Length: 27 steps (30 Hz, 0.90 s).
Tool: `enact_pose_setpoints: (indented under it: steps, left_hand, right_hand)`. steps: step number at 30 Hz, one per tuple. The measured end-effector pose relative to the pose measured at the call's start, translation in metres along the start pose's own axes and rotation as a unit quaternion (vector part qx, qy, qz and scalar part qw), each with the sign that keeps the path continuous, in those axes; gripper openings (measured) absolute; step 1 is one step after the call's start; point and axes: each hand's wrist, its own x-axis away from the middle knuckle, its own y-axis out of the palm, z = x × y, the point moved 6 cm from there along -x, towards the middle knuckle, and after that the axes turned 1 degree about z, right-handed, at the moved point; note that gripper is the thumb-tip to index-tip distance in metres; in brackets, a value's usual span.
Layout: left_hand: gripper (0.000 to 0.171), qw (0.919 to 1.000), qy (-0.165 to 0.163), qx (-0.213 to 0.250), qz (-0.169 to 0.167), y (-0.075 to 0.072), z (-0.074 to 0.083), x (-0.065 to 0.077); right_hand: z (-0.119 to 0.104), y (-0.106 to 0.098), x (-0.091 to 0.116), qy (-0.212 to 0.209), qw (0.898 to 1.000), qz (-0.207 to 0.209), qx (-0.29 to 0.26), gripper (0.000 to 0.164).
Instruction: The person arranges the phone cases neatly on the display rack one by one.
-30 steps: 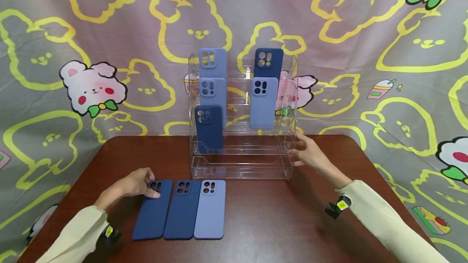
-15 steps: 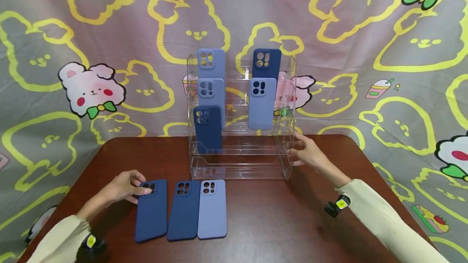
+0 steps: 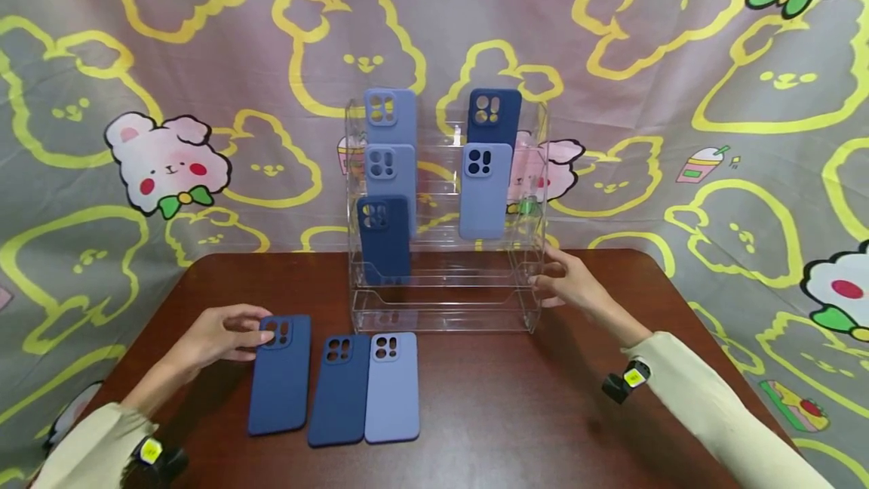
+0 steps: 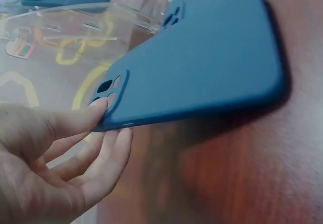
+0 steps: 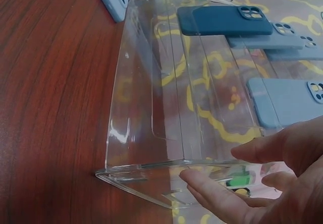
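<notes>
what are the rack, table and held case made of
Rack: probably clear acrylic, glossy; the backdrop shows through and edges catch light.
Table: wood or wood-look laminate, slightly shiny, with streaky grain.
Held case: likely silicone or soft plastic, matte, no sharp glints.

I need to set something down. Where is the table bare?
The table is bare right of the light-blue case lying on it, before the clear rack; also left of the rack, beyond the left hand. Crowded: front left, where that hand holds a navy case beside a second navy case.
</notes>
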Motion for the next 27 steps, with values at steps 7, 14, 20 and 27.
enact_pose_setpoints:
  steps: [7,14,20,27]
  left_hand:
    - [0.054,0.9991,0.034,0.02,-0.018,0.003,0.02,-0.002]
    - [0.052,0.9983,0.05,0.028,0.013,-0.002,0.03,0.001]
    - [0.053,0.9937,0.089,-0.01,0.067,-0.027,0.063,0.006]
    - [0.055,0.9886,0.127,-0.007,0.081,-0.023,0.096,0.004]
  right_hand:
    - [0.002,-0.002,0.003,0.0,1.0,0.007,-0.005,0.074]
    - [0.0,0.001,0.001,0.0,1.0,0.003,-0.002,0.076]
    - [0.002,0.0,0.003,0.002,1.0,0.01,0.001,0.075]
    - [0.001,0.0,0.003,-0.003,1.0,0.016,0.005,0.074]
